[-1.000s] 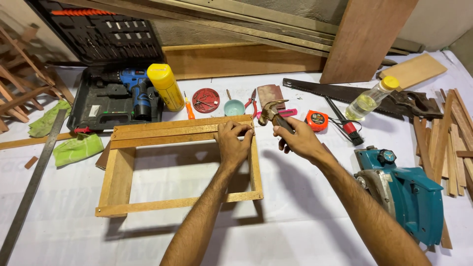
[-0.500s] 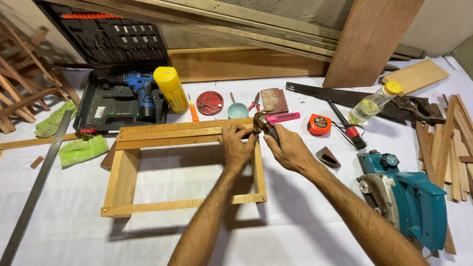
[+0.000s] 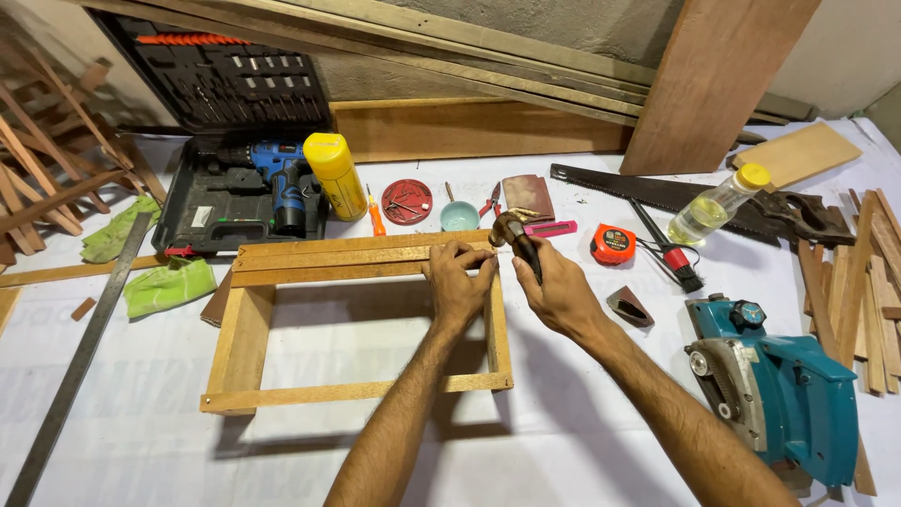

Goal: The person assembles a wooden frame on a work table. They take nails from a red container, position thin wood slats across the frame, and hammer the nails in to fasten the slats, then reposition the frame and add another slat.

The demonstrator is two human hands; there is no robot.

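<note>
A rectangular wooden frame [image 3: 246,330] lies flat on the white-covered table. A loose wooden strip [image 3: 338,257] rests along its far side. My left hand [image 3: 458,282] presses on the frame's far right corner, fingers pinched at the strip's end. My right hand [image 3: 556,291] grips the dark handle of a small hammer [image 3: 513,231], whose head hovers just above and right of that corner, close to my left fingertips.
Behind the frame: a yellow bottle [image 3: 334,176], blue drill in its case [image 3: 279,184], red tin [image 3: 406,201], small bowl [image 3: 459,216], orange tape measure [image 3: 612,243], handsaw [image 3: 657,192], oil bottle [image 3: 715,205]. A teal power planer [image 3: 786,396] sits right, wood strips beyond it. A steel ruler [image 3: 75,354] lies left.
My right hand brought the hammer from right of the frame in over its far right corner. My left hand stayed on that corner. The view shifted slightly.
</note>
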